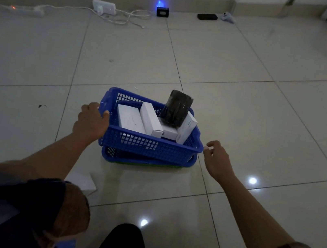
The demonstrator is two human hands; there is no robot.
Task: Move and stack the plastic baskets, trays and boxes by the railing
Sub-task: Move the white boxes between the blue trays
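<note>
Blue basket (149, 143) gripped by left hand (91, 120), right hand (218, 160) loose, lower tray (148, 161) mostly hidden

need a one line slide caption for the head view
Left hand grips the rim of a blue basket of white boxes stacked on another basket; right hand open beside it.

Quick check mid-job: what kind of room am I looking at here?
Probably an indoor room, maybe an office or storeroom, dimly lit. Signs: glossy tiled floor, a power strip and charger cables by the wall, and a blue basket of white boxes on the floor.
</note>
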